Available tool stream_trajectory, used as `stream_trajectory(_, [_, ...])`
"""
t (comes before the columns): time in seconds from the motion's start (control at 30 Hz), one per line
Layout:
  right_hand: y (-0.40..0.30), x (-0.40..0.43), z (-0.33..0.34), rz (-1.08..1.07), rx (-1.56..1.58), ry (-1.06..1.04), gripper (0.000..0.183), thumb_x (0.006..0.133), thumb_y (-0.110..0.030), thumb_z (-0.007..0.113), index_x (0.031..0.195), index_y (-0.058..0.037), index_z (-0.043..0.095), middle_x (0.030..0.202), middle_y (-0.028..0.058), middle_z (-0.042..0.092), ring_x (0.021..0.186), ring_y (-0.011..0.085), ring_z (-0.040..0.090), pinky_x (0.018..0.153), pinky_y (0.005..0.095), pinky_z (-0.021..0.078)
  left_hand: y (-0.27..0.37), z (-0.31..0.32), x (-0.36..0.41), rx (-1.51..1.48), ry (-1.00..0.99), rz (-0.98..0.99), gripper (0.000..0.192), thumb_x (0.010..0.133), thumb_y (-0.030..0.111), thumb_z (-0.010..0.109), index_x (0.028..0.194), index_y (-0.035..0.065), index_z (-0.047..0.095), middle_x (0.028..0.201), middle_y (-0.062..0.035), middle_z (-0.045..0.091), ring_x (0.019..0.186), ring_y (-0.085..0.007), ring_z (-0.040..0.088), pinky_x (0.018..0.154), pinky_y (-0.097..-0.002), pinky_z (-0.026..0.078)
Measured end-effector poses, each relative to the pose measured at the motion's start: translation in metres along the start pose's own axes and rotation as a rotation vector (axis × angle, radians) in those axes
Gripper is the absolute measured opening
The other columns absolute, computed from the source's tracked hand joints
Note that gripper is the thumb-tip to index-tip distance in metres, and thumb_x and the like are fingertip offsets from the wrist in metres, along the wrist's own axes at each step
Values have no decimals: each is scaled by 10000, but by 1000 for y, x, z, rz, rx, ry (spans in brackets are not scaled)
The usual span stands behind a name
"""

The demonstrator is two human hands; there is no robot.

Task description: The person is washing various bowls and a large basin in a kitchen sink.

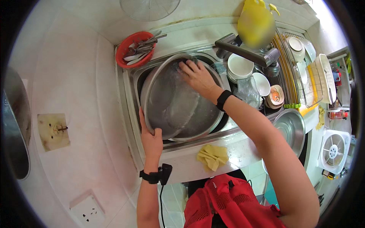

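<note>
A large stainless-steel basin (159, 97) sits tilted in the left bowl of the metal sink (134, 82). My left hand (151, 139) grips its near-left rim, thumb on the inner side. Wet streaks and a pale film mark the basin's inside. Against its far inner wall, my right hand (198, 79) presses a dark mesh scrubber (177, 67), mostly covered by the fingers. A black band is on each wrist; the left one carries a small device with a cable.
A red basket (121, 54) of cutlery stands at the back left. White bowls (240, 66) fill the right sink bowl beneath the grey faucet (242, 52). A yellow cloth (212, 156) lies on the front edge. Rightward are a wire dish rack (309, 85) and another metal basin (292, 134).
</note>
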State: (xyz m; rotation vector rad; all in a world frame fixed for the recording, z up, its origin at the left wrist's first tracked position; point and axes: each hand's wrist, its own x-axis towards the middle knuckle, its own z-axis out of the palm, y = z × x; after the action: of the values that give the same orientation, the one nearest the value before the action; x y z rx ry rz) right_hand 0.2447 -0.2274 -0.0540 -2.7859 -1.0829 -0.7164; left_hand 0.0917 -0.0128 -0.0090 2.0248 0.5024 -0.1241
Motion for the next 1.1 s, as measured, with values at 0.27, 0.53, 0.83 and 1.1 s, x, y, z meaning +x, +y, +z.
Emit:
stream_trajectory(0.27, [-85, -46, 20, 333, 386, -390, 462, 722, -48, 587, 1175, -142, 585, 1223, 82, 475, 1117, 279, 439, 881, 381, 423, 49, 12, -9, 20, 113, 306, 742, 730, -46, 387, 1438, 105, 222, 1405, -171, 362, 1243, -269, 415, 996, -306, 335])
stream_trajectory(0.53, [-78, -86, -16, 395, 840, -578, 466, 718, -21, 604, 1164, -156, 606, 1223, 120, 478, 1098, 343, 456, 901, 444, 419, 54, -3, -21, 226, 128, 422, 707, 762, -130, 323, 1429, 85, 228, 1449, -131, 282, 1333, -276, 286, 1083, -356, 249])
stream_trajectory(0.83, [-57, -76, -58, 647, 930, -218, 472, 711, -31, 651, 1175, -56, 570, 1183, 208, 474, 1053, 381, 474, 919, 412, 415, -21, -10, -16, -244, 128, -91, 562, 776, 34, 474, 1321, 12, 339, 1247, -136, 471, 1067, -236, 522, 920, -333, 451])
stream_trajectory(1.1, [-71, -51, -61, 530, 632, -419, 316, 719, -42, 629, 1011, 58, 562, 1114, 248, 453, 971, 412, 522, 789, 428, 501, -17, 18, -40, -683, 94, -206, 471, 762, 34, 507, 1221, 16, 404, 1077, -116, 528, 914, -222, 582, 609, -348, 562])
